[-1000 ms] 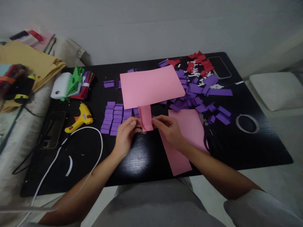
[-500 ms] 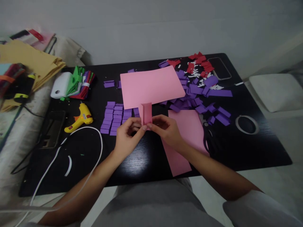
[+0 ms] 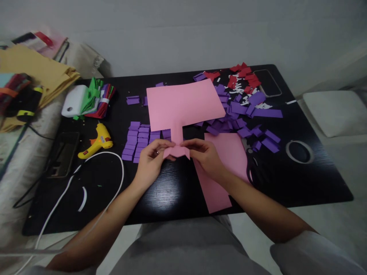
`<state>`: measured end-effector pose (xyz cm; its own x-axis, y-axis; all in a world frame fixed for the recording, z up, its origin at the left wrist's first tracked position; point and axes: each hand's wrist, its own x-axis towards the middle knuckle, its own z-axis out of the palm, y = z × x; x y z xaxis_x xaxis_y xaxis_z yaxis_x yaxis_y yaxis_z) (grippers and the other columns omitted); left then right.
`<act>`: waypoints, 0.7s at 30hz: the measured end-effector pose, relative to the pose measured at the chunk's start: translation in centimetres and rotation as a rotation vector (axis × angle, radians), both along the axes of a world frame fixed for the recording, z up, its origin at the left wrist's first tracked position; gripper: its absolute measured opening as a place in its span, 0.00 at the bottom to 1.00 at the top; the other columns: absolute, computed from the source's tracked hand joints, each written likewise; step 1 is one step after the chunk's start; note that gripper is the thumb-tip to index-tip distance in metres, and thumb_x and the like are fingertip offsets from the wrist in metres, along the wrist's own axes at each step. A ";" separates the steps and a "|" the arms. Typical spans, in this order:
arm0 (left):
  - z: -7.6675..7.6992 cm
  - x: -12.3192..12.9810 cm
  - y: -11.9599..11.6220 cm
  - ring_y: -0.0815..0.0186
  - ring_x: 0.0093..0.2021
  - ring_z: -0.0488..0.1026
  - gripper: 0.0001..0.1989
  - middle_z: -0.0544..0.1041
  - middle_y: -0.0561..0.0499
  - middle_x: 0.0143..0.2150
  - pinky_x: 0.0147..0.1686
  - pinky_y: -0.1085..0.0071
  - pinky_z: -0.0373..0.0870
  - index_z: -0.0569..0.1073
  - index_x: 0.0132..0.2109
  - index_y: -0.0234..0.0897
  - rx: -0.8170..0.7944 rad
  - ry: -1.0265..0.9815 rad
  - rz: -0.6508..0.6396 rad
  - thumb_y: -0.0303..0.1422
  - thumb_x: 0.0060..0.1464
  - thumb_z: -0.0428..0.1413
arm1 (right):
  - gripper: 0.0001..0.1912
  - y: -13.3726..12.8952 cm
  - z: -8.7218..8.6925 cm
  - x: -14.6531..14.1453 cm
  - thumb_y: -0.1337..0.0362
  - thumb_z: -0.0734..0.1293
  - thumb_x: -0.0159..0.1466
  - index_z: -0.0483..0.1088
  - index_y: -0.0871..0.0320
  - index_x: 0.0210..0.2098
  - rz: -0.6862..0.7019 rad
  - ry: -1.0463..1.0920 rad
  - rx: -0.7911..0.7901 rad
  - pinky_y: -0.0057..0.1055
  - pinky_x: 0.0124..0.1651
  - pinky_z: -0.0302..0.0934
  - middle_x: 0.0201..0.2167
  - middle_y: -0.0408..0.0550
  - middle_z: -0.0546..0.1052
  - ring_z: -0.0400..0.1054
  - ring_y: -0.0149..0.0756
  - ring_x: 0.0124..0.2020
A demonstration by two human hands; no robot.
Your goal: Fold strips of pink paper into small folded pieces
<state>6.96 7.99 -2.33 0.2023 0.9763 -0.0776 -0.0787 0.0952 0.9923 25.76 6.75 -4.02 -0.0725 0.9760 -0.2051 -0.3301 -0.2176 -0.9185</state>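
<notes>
In the head view, the pink strip (image 3: 177, 134) is narrow, its near end creased and flared into two pointed corners; it sits between the left hand (image 3: 151, 158) and right hand (image 3: 207, 157), both pinching it with fingers nearly together. Fingertips are partly hidden; whether its far end touches the sheet (image 3: 185, 103) is unclear. A white band (image 3: 105, 101) wraps coloured paper (image 3: 110, 92)

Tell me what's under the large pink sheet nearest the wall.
Along the left and right edges of the pink sheet, folded purple paper pieces show, partly covered by it; whatever lies beneath its middle is hidden.
</notes>
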 end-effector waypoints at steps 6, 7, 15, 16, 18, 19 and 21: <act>-0.4 -0.7 0.0 0.63 0.44 0.80 0.11 0.84 0.49 0.44 0.46 0.70 0.75 0.84 0.43 0.40 -0.027 -0.072 -0.052 0.25 0.53 0.62 | 0.07 0.0 0.1 0.3 0.64 0.72 0.59 0.85 0.51 0.34 -0.035 0.043 0.027 0.36 0.52 0.71 0.38 0.44 0.85 0.77 0.38 0.44; -0.3 -0.7 0.0 0.62 0.47 0.79 0.14 0.83 0.49 0.46 0.49 0.68 0.74 0.84 0.43 0.40 -0.002 -0.081 -0.070 0.24 0.52 0.59 | 0.05 -0.1 0.1 0.2 0.63 0.74 0.59 0.84 0.51 0.34 -0.053 0.015 0.047 0.36 0.51 0.71 0.38 0.44 0.85 0.77 0.38 0.43; 0.3 0.2 -0.3 0.71 0.31 0.74 0.09 0.79 0.54 0.32 0.34 0.74 0.72 0.77 0.41 0.38 0.116 0.048 0.071 0.29 0.53 0.67 | 0.14 -0.5 0.1 -0.4 0.58 0.81 0.54 0.78 0.54 0.36 -0.104 -0.118 0.167 0.37 0.48 0.75 0.35 0.44 0.82 0.78 0.36 0.39; 0.2 0.4 -0.3 0.71 0.30 0.75 0.11 0.79 0.54 0.32 0.34 0.75 0.73 0.77 0.42 0.38 0.103 0.036 0.074 0.29 0.52 0.68 | 0.15 -0.5 0.1 -0.4 0.58 0.81 0.54 0.77 0.54 0.37 -0.108 -0.115 0.170 0.36 0.48 0.76 0.35 0.44 0.82 0.78 0.36 0.39; 0.0 0.5 -0.3 0.71 0.32 0.77 0.13 0.81 0.52 0.35 0.36 0.74 0.74 0.77 0.43 0.37 0.083 0.036 0.067 0.31 0.52 0.69 | 0.17 -0.5 0.1 -0.4 0.58 0.82 0.53 0.76 0.54 0.38 -0.118 -0.097 0.166 0.36 0.49 0.76 0.37 0.44 0.82 0.78 0.35 0.40; -0.1 0.5 -0.3 0.70 0.33 0.77 0.12 0.82 0.51 0.36 0.36 0.74 0.75 0.77 0.44 0.37 0.078 0.044 0.067 0.32 0.53 0.69 | 0.19 -0.4 0.1 -0.4 0.59 0.83 0.53 0.76 0.54 0.39 -0.116 -0.088 0.157 0.35 0.50 0.76 0.38 0.44 0.82 0.78 0.35 0.41; -0.1 0.5 -0.3 0.70 0.33 0.78 0.12 0.82 0.51 0.35 0.36 0.73 0.76 0.78 0.43 0.36 0.080 0.048 0.075 0.32 0.53 0.69 | 0.20 -0.4 0.1 -0.4 0.58 0.83 0.52 0.77 0.54 0.41 -0.096 -0.081 0.134 0.35 0.50 0.76 0.39 0.45 0.83 0.79 0.36 0.42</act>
<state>7.47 7.68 -2.43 0.1266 0.9919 -0.0063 -0.0344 0.0107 0.9994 25.38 6.37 -3.96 0.0342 0.9966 -0.0744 -0.2669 -0.0626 -0.9617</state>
